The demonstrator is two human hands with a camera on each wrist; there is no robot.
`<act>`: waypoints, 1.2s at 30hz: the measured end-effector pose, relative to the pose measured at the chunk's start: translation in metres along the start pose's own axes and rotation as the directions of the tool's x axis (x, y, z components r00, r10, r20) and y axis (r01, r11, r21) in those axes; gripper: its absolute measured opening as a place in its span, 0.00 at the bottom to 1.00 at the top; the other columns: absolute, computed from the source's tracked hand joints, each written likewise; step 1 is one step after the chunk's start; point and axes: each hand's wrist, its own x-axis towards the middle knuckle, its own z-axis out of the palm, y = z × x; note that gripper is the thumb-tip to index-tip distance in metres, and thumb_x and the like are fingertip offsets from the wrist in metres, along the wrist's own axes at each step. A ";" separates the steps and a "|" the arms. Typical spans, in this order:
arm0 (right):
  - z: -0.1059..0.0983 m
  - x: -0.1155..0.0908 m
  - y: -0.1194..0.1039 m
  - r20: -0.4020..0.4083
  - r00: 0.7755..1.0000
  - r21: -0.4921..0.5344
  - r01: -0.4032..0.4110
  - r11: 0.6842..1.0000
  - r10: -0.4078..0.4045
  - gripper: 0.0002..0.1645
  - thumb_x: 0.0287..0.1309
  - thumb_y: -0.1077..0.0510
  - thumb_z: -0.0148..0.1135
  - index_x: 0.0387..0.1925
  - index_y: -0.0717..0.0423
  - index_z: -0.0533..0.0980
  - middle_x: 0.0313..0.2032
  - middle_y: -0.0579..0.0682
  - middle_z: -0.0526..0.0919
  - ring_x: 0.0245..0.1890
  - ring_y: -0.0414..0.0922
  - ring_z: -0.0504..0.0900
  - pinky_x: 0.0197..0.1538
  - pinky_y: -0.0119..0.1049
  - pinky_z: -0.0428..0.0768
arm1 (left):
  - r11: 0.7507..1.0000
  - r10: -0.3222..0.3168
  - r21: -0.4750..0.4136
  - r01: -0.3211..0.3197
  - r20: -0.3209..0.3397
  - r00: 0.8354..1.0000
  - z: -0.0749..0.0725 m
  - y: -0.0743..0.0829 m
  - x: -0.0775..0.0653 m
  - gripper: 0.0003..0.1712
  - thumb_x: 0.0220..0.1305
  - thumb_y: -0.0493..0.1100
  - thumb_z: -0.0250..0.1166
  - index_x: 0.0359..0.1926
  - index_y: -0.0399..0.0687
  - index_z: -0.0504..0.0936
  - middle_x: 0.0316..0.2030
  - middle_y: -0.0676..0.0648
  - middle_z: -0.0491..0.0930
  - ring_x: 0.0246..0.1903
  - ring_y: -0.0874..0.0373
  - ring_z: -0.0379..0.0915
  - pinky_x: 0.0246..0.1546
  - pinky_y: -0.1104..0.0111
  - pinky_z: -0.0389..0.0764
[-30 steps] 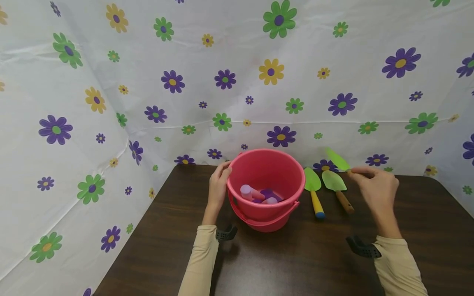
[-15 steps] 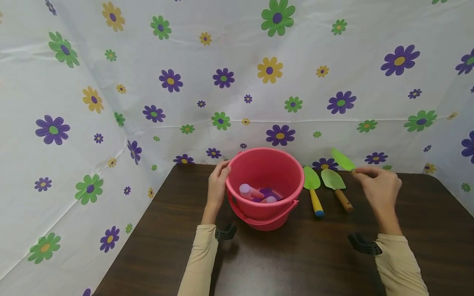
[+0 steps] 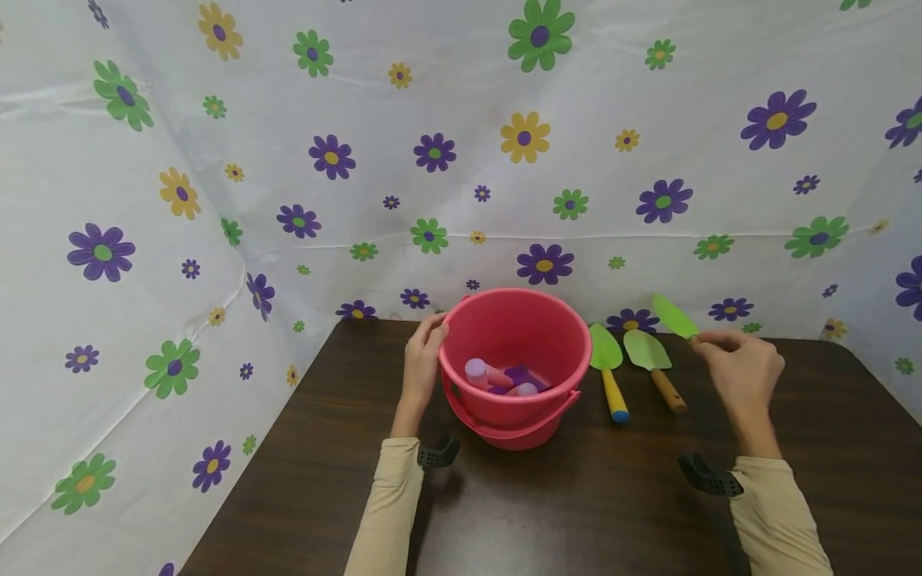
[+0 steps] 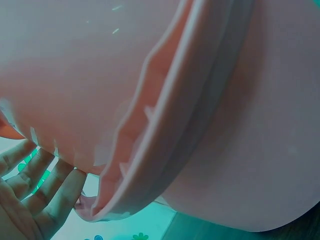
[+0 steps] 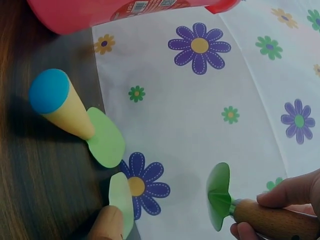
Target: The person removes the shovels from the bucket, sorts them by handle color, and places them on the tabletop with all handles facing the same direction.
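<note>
Your right hand holds the small trowel up in the air, to the right of the bucket and well apart from it. Its fingers are clamped on the wooden handle, pressing from both sides. The blade is bright lime green and leaf-shaped, with folded sides and a crease along its middle, and a short metal neck joins it to the round brown grip. From your head view, the blade tilts up and toward the bucket's side.

Your left hand is at the left of the bucket, fingers spread a little apart, their tips on its wall. The bucket stands upright, coral pink and glossy, its carrying handle hanging across the front; pink and purple pieces lie inside.

Just right of the bucket, the yellow-handled trowel, with a blue end and green blade, rests on the surface. Further right of the bucket lies the pale-bladed trowel, its handle wooden. Behind the bucket hangs a white flowered cloth.
</note>
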 end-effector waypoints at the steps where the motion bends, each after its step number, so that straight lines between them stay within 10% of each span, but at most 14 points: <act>1: 0.000 0.000 0.001 -0.001 1.000 0.000 -0.007 1.000 0.007 0.15 0.63 0.59 0.72 0.46 0.68 0.87 0.45 0.67 0.87 0.34 0.34 0.71 0.35 0.27 0.66 | 1.000 0.000 -0.002 0.000 0.001 1.000 0.000 0.000 0.000 0.21 0.77 0.40 0.54 0.63 0.32 0.78 0.55 0.32 0.82 0.50 0.40 0.80 0.53 0.59 0.84; 8: -0.001 0.001 0.009 0.002 0.999 0.013 -0.046 0.999 0.046 0.17 0.63 0.59 0.71 0.48 0.67 0.86 0.44 0.64 0.88 0.34 0.34 0.70 0.37 0.30 0.65 | 1.000 0.003 -0.011 -0.003 0.005 1.000 0.001 0.000 0.001 0.21 0.77 0.39 0.54 0.62 0.31 0.79 0.55 0.32 0.82 0.50 0.39 0.80 0.53 0.58 0.84; 15: -0.002 0.004 0.017 0.008 0.997 0.007 -0.083 0.997 0.083 0.18 0.63 0.57 0.72 0.49 0.66 0.86 0.26 0.34 0.84 0.28 0.28 0.70 0.32 0.27 0.69 | 1.000 0.005 -0.003 -0.005 0.000 1.000 0.002 0.000 0.001 0.21 0.77 0.40 0.54 0.62 0.32 0.79 0.55 0.33 0.82 0.49 0.40 0.80 0.52 0.61 0.84; 22: 0.002 0.003 0.023 0.007 0.999 -0.007 -0.051 0.999 0.051 0.16 0.64 0.60 0.69 0.46 0.71 0.85 0.45 0.68 0.87 0.47 0.55 0.75 0.42 0.36 0.63 | 1.000 0.007 -0.005 -0.007 0.011 1.000 0.003 -0.002 0.002 0.21 0.76 0.40 0.54 0.62 0.32 0.79 0.55 0.33 0.82 0.50 0.40 0.81 0.53 0.59 0.84; 36: 0.006 0.005 0.030 -0.022 0.999 -0.033 -0.025 0.999 0.025 0.15 0.63 0.61 0.69 0.43 0.72 0.85 0.41 0.69 0.87 0.43 0.58 0.77 0.42 0.36 0.63 | 1.000 -0.004 0.006 0.004 -0.006 1.000 0.002 -0.014 0.007 0.21 0.77 0.40 0.53 0.62 0.32 0.79 0.55 0.33 0.82 0.50 0.39 0.80 0.52 0.60 0.84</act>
